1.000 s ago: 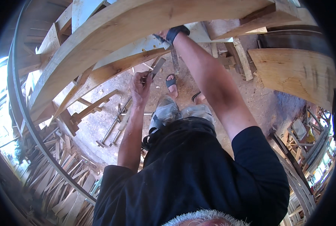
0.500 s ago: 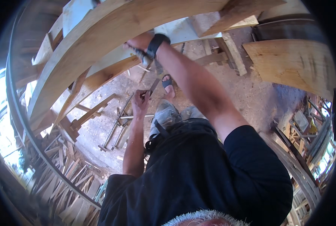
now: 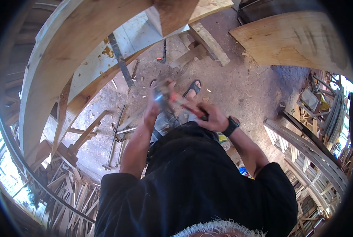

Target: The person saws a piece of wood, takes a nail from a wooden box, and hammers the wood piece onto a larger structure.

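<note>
My right hand [image 3: 212, 118] is closed round a red-and-black handle [image 3: 186, 104] of a tool whose shiny head, blurred and hammer-like, lies beside my left hand [image 3: 154, 104]. My left hand is raised over my legs, fingers curled round something smeared by motion that I cannot make out. Above and left of both hands curves a broad wooden beam [image 3: 58, 47], with a pale stained panel [image 3: 133, 35] and a narrow dark strip [image 3: 119, 57] beside it. A yellow-labelled container [image 3: 224, 142] shows just beside my waist.
Metal bar clamps [image 3: 113, 146] and wooden frames [image 3: 87, 132] lie on the floor at left. A plywood sheet [image 3: 287, 37] stands at upper right. Offcuts [image 3: 69, 197] are piled at lower left; long planks [image 3: 307, 154] are stacked at right. A long curved strip [image 3: 18, 158] runs along the left.
My right hand has dropped from under the beam to waist height, now gripping a red-handled tool near my left hand. My left hand has risen slightly. The view has shifted.
</note>
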{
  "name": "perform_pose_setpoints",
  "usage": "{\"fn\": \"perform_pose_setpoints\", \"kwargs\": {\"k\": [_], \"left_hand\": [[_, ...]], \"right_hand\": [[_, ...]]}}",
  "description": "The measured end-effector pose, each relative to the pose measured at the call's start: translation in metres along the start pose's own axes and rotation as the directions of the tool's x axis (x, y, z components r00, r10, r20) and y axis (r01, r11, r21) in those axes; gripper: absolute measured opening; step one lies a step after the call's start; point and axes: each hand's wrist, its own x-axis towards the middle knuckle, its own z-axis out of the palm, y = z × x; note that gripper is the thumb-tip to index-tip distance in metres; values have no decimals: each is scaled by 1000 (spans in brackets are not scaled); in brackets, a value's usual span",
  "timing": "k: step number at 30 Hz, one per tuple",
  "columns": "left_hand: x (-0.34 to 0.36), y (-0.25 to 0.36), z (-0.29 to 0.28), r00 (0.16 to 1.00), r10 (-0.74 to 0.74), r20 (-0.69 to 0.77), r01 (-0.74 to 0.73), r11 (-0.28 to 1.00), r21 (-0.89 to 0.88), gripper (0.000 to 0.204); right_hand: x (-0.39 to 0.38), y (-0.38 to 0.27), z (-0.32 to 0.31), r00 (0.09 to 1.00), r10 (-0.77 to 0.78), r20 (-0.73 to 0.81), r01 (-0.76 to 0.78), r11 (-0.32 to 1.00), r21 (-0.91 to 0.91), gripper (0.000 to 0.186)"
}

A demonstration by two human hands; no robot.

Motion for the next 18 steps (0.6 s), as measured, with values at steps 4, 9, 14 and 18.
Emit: {"fn": "perform_pose_setpoints", "kwargs": {"k": [4, 9, 14, 18], "left_hand": [[56, 49, 58, 993, 114, 23, -116, 984, 132, 23], [109, 83, 106, 954, 263, 145, -295, 912, 286, 23], [144, 91, 127, 933, 259, 250, -342, 855, 391, 22], [160, 91, 141, 887, 353, 298, -456, 771, 445, 21]], "right_hand": [[-39, 29, -30, 896, 282, -343, -272, 959, 78, 41], [1, 80, -74, 604, 368, -707, -326, 923, 203, 42], [67, 124, -117, 421, 107, -901, -309, 951, -32, 45], [99, 145, -138, 392, 284, -875, -316, 935, 162, 49]]}}
